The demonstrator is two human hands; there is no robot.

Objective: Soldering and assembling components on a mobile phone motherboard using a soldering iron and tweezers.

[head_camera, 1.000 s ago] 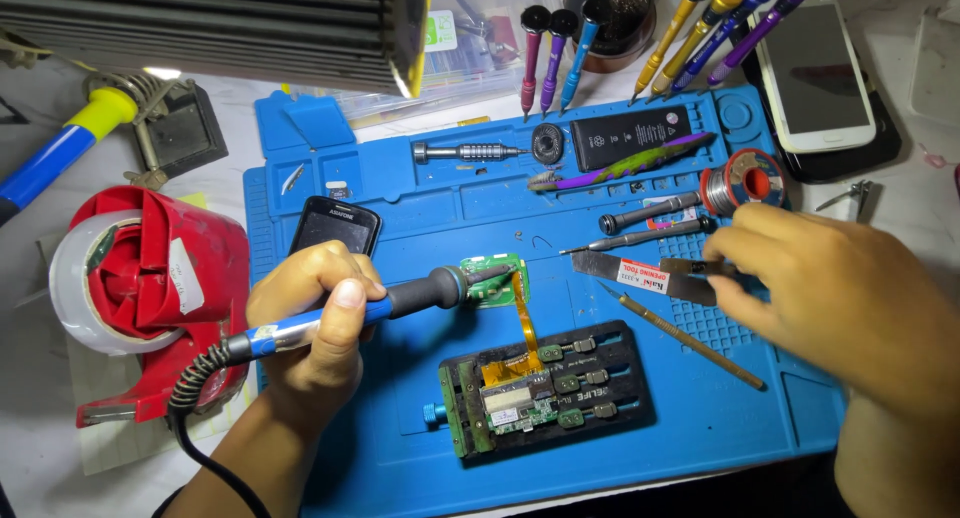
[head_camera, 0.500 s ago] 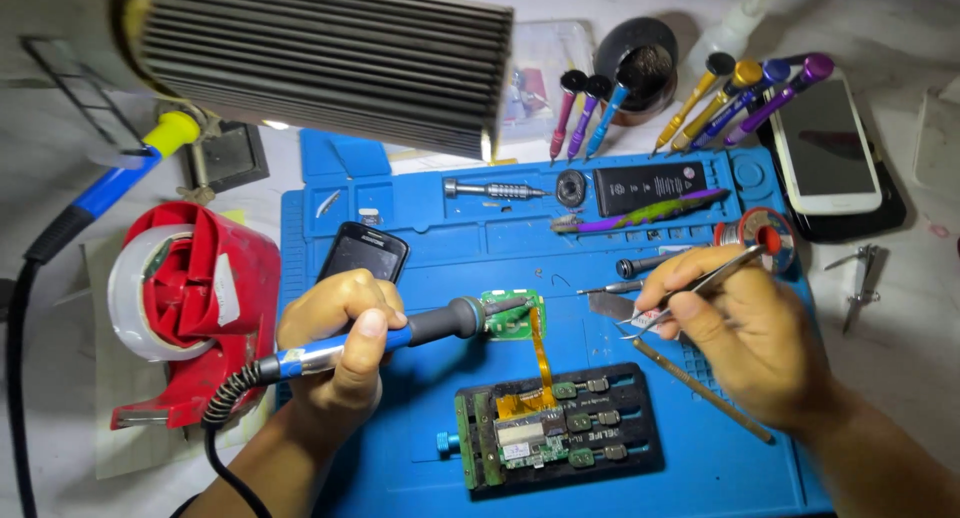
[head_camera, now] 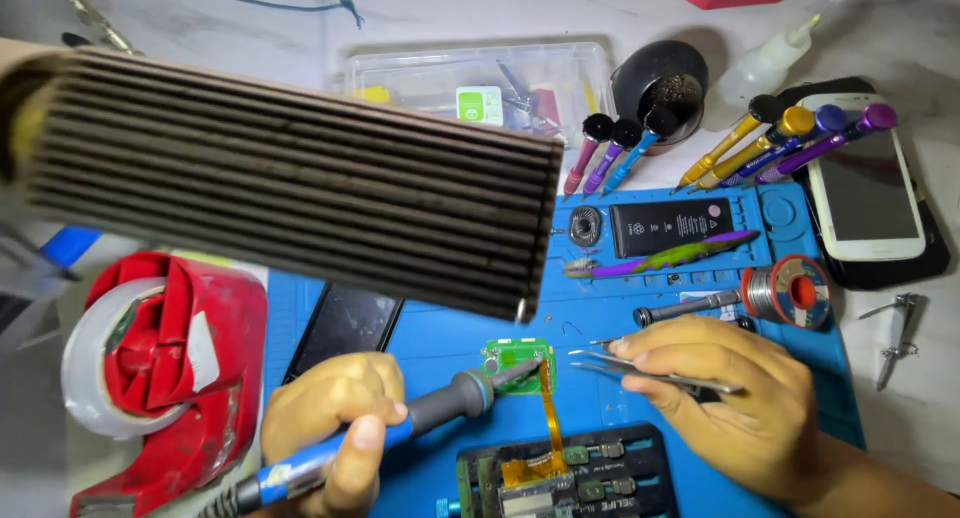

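My left hand [head_camera: 335,418] grips a blue and grey soldering iron [head_camera: 440,408], whose tip rests on a small green circuit board [head_camera: 515,360] on the blue work mat [head_camera: 640,308]. My right hand [head_camera: 730,398] pinches metal tweezers [head_camera: 625,366], their points just right of the green board. An orange flex ribbon [head_camera: 549,418] runs from the board down to a black holder with a circuit board [head_camera: 580,473] at the bottom edge.
A ribbed dark lamp head [head_camera: 300,188] hangs across the upper left and hides part of the mat. A red tape dispenser [head_camera: 160,368], a dark phone [head_camera: 345,323], a solder spool [head_camera: 790,290], a black battery [head_camera: 670,225], several screwdrivers [head_camera: 770,138], a white phone [head_camera: 865,183].
The view has moved closer and lower, so the lamp head now covers more of the left. My right hand has brought the tweezers left toward the green board. The soldering iron stays at the board.
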